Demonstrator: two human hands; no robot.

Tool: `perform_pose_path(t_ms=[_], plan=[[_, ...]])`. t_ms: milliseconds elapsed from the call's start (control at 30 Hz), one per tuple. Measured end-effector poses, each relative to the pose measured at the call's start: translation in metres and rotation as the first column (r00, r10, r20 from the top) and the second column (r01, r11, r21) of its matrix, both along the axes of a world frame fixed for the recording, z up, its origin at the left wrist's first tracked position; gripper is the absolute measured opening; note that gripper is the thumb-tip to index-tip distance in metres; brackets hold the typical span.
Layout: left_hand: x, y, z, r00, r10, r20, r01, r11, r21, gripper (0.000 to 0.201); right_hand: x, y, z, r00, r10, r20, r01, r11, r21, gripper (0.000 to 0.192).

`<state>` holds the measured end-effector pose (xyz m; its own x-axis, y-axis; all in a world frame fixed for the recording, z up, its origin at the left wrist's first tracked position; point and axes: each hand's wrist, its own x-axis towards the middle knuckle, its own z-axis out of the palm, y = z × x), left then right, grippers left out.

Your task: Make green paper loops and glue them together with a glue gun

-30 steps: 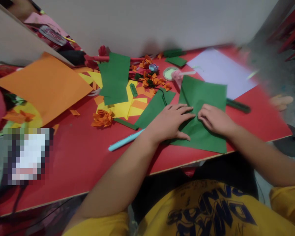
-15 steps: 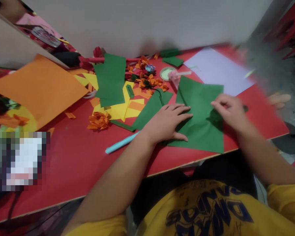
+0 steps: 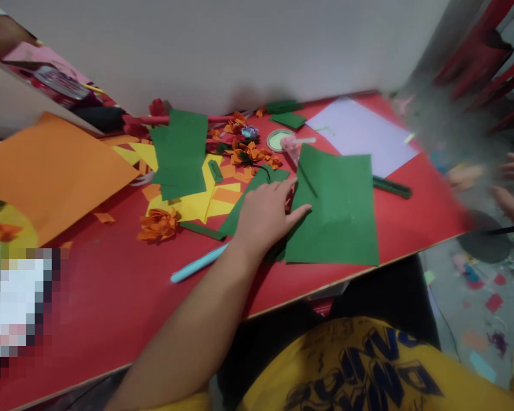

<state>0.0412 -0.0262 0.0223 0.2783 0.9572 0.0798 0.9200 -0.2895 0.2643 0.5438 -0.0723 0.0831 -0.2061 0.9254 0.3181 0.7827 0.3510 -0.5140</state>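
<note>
Left hand (image 3: 266, 214) rests open and flat on the unfolded green paper sheet (image 3: 338, 211); finished orange paper flowers (image 3: 158, 224) lie left; right hand out of view.

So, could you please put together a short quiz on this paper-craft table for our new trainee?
1. True or false: the left hand lies flat on the left edge of the large green paper sheet.
2. What lies on the red table just left of the left forearm? A) a light blue pen B) scissors C) a ruler
3. Fill in: the big sheet at the far left of the table is ___ in colour.

Key
1. True.
2. A, the light blue pen.
3. Orange, the orange paper sheet.
</note>
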Motion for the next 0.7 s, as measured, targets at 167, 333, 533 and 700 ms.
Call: perform_pose_path(t_ms=[167,333,533,700], plan=[[-0.001,0.004,-0.006,0.994,-0.054,0.099,0.055,0.998,-0.007,0.066,-0.114,0.012,-0.056,0.944,0.244,0.224,-0.27,0.958,0.094,0.02],[-0.007,0.007,-0.013,0.976,-0.169,0.135,0.168,0.986,0.023,0.049,-0.189,0.059,-0.081,0.827,0.427,0.367,-0.453,0.891,-0.015,0.044],[-0.007,0.01,-0.016,0.976,-0.178,0.128,0.18,0.984,-0.007,0.04,-0.188,0.068,-0.09,0.815,0.423,0.397,-0.446,0.894,-0.039,0.043],[-0.007,0.009,-0.015,0.976,-0.173,0.13,0.174,0.985,0.005,0.04,-0.155,0.061,-0.07,0.97,0.175,0.166,-0.195,0.974,0.116,0.043]])
